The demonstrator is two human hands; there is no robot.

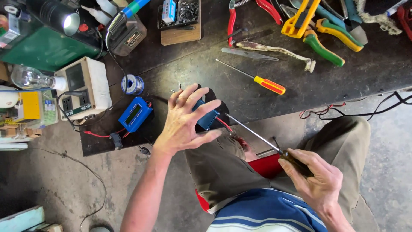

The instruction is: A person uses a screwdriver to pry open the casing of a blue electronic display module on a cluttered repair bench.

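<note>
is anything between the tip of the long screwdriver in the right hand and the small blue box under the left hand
Nothing visible. The long dark-handled screwdriver in the right hand points its bare shaft straight at the small blue box, with only red wires beside the tip. The left hand lies spread over the box.

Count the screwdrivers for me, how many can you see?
2. One screwdriver with a dark handle is in the right hand, its tip near the blue box. An orange-handled screwdriver lies on the workbench. More may hide among the pliers.

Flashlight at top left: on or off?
On. The flashlight lens glows bright white, far brighter than the dark bench around it.
</note>
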